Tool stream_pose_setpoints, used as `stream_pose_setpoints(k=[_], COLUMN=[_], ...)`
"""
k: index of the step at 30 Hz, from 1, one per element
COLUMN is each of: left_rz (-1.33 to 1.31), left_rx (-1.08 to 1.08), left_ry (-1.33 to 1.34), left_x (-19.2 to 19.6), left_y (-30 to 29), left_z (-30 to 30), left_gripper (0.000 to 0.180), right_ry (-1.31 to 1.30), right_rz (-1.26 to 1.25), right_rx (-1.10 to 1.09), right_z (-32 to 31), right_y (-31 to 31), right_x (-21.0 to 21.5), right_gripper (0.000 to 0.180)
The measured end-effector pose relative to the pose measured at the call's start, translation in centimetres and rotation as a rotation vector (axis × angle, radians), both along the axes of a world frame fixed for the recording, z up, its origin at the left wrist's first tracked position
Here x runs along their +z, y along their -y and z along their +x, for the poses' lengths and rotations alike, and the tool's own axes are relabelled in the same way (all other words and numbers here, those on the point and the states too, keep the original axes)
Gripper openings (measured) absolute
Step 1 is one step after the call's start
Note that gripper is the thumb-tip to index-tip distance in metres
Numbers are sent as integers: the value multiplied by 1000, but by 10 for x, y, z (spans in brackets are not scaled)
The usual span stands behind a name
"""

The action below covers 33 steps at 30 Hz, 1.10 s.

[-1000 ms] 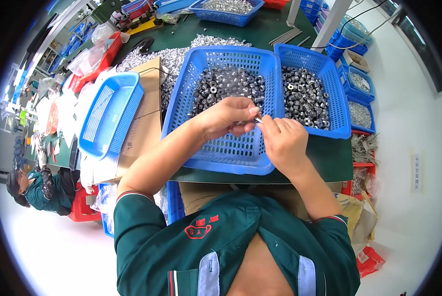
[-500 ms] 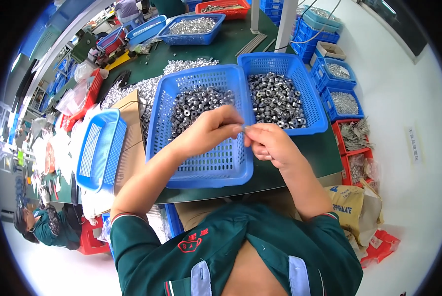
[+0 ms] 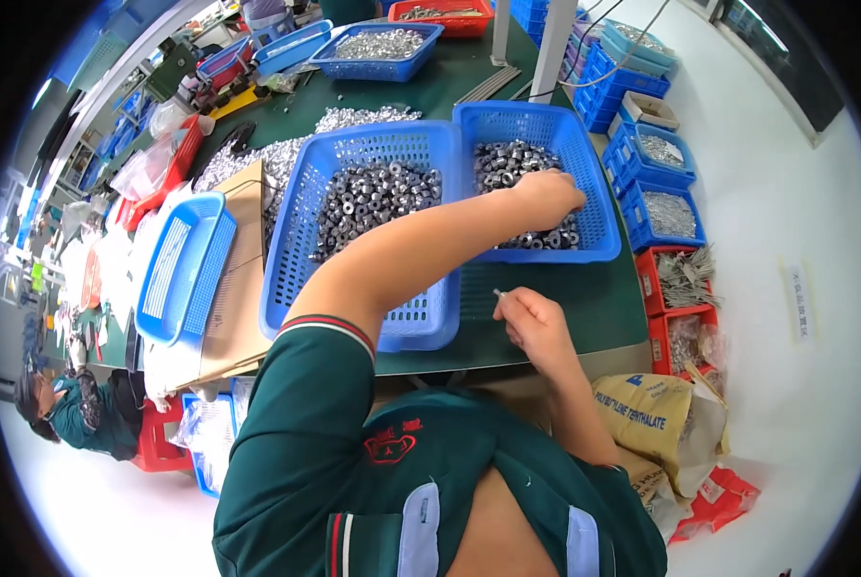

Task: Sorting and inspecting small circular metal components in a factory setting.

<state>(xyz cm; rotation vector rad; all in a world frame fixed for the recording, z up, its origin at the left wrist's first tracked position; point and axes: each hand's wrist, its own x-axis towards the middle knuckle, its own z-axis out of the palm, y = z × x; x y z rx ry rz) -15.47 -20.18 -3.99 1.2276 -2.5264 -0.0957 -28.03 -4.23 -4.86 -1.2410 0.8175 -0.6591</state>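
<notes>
- Head view: right hand [image 3: 536, 327] closed narrow on one thin metal pin [image 3: 498, 293], pinched at the fingertips, pin tip poking out up and left. Hand sits over the green table [image 3: 594, 308], just in front of the baskets.
- Left hand [image 3: 546, 192] reaches across the body into the right blue basket [image 3: 584, 163], fingers curled down into the metal rings [image 3: 507, 163]; whether it grips any, cannot tell.
- Two blue mesh baskets side by side, touching: the right one with the hand in it, and the left blue basket [image 3: 300, 250], which holds a second heap of the same dark metal rings [image 3: 373, 197], bunched toward its far end. Near end bare.
- One empty blue tray [image 3: 175, 274] lies further left, on a sheet of cardboard [image 3: 243, 279].
- Loose pile of small silver parts [image 3: 257, 159] on the table behind the left basket.
- Far edge of the table: one blue bin of silver parts [image 3: 377, 43], one red bin [image 3: 440, 12] beside it.
- Right of the table, on the floor: two small blue bins [image 3: 661, 183] with silver parts, two red bins [image 3: 680, 308] below them, one tan sack [image 3: 651, 413].
- Another person [image 3: 74, 413] in green at lower left, well apart.
</notes>
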Motion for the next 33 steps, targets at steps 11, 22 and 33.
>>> stream_pose_setpoints(k=[11, 22, 33], left_rz=[-51, 431, 427], left_rx=[296, 459, 247], left_ry=[-247, 169, 204], left_x=[56, -16, -21], left_y=[-86, -147, -159], left_z=[113, 152, 145], left_gripper=[14, 18, 18], right_ry=[5, -2, -45], right_rz=[9, -57, -130], right_rx=[-40, 39, 37], right_z=[-4, 24, 33], right_y=[2, 3, -1], right_x=[-6, 6, 15], right_gripper=[21, 20, 20])
